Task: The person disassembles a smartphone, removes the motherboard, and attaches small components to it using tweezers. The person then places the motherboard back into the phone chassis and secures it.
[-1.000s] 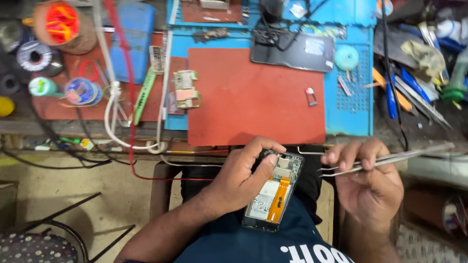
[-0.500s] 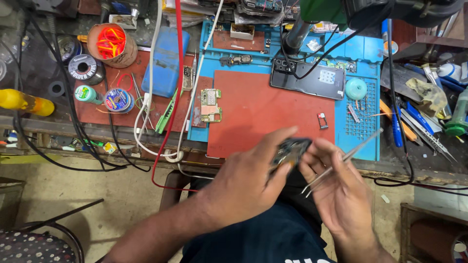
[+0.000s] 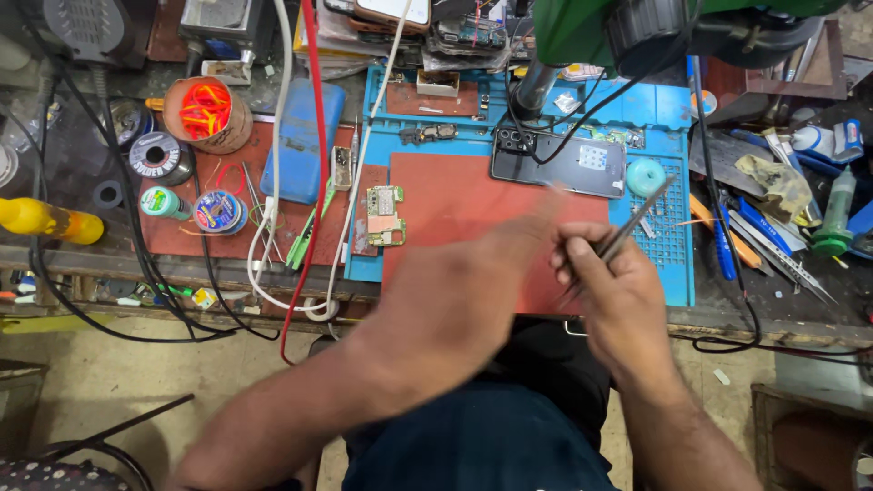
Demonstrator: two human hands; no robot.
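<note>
Fingers of the right hand are pinched shut on tweezers, whose thin metal arms slant up and to the right over the blue mat, tips near a round teal disc. Left hand is blurred; its fingers curl inward toward the right hand, and I cannot tell how tightly they close or whether they hold anything, since the back of the hand hides the palm. Both hands hover over the near edge of the red mat, above the person's lap.

On the red mat's left edge lies a small green circuit board. A dark phone lies at the mat's far right corner, with a black cable running to it. Left of the mats sit 2 solder spools, a blue case and a cup of red wire. A red cable and white cable cross the bench. More tweezers and tools lie at the right.
</note>
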